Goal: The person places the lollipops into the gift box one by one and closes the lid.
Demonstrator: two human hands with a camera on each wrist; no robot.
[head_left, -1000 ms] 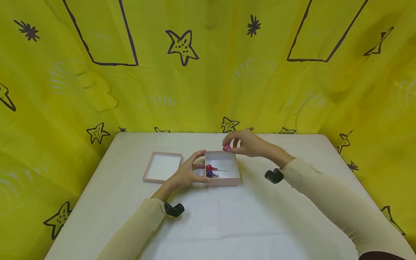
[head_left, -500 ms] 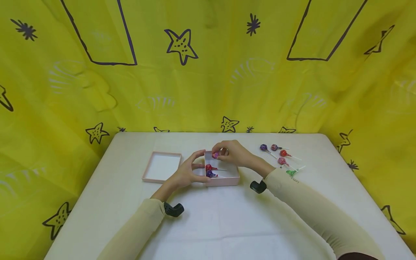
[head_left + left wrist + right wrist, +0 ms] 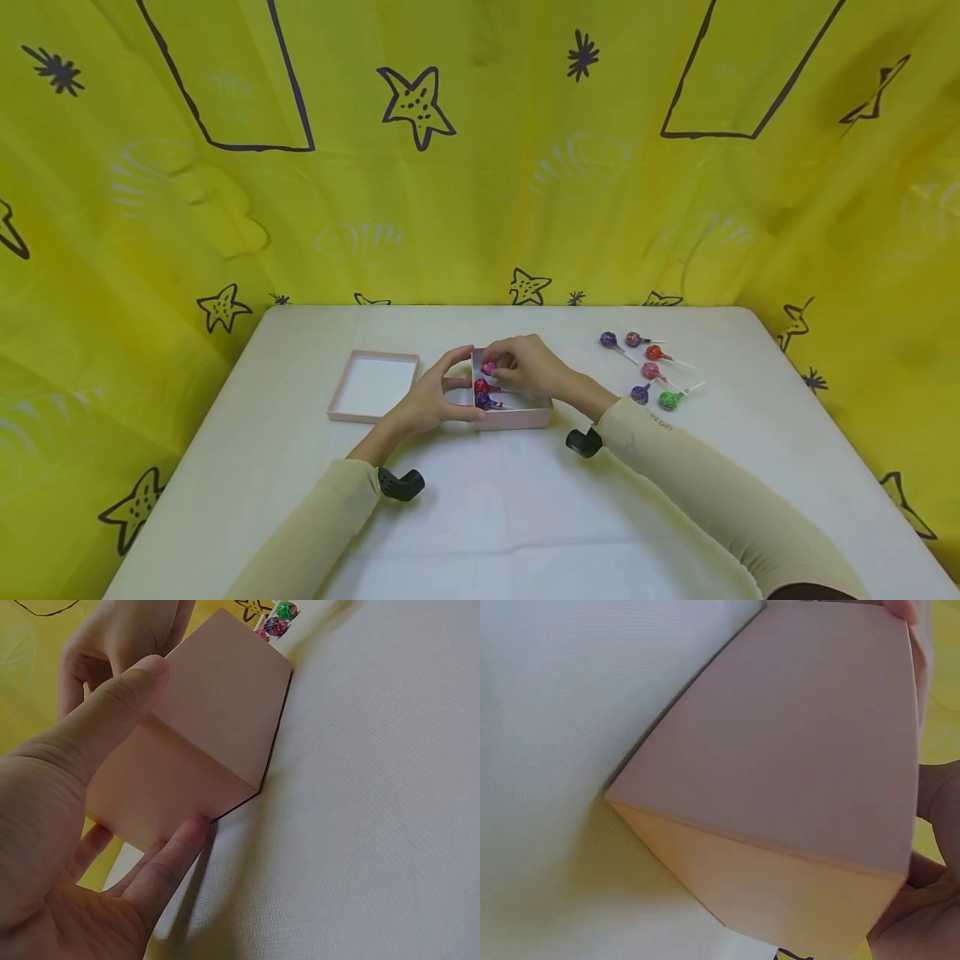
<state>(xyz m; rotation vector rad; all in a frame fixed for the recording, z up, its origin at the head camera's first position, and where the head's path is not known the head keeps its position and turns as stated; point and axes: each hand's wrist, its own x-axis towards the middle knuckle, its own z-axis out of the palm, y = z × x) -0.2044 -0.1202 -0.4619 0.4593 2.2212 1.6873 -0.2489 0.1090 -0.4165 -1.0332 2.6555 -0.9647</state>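
A pale pink open box [image 3: 517,421] stands on the table in the head view. My left hand [image 3: 429,402] grips its left side, with the thumb at the near corner and a finger at the far corner. In the left wrist view, the thumb lies over the box's upper edge. My right hand [image 3: 531,365] reaches into the box and pinches a pink lollipop [image 3: 488,367] near the far left corner. A red lollipop [image 3: 482,386] and a purple lollipop [image 3: 484,401] lie nearer the front, along the left wall. The right wrist view shows mostly the box's outer walls [image 3: 780,735].
Left of the box lies its shallow lid [image 3: 373,385], inside up. Several more lollipops lie at the table's right, including a green lollipop [image 3: 668,401] and a red one. A yellow patterned curtain [image 3: 480,183] hangs behind the white-covered table [image 3: 510,508].
My right hand has moved left and down into the box with the pink lollipop, uncovering the lollipops on the right. My left hand has stayed on the box.
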